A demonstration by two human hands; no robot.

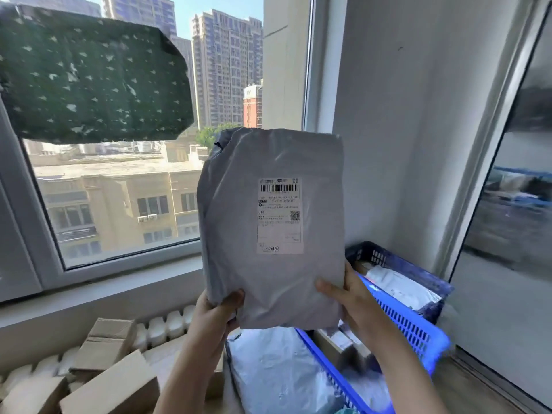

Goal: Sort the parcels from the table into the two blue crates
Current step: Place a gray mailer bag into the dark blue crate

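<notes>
Grey bag [273, 228] with a white label [280, 215] is held up in front of the window [119, 204]. Left hand [216, 313] and right hand [348, 297] each grip a bottom corner, above a blue crate [415, 327].

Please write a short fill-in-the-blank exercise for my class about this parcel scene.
The left hand and right hand hold the grey plastic mailer parcel by its ____ edge.
Its white paper label bears a black ____ at the top.
The slotted plastic crate beside the right hand is coloured ____.
Missing words: bottom; barcode; blue.
</notes>
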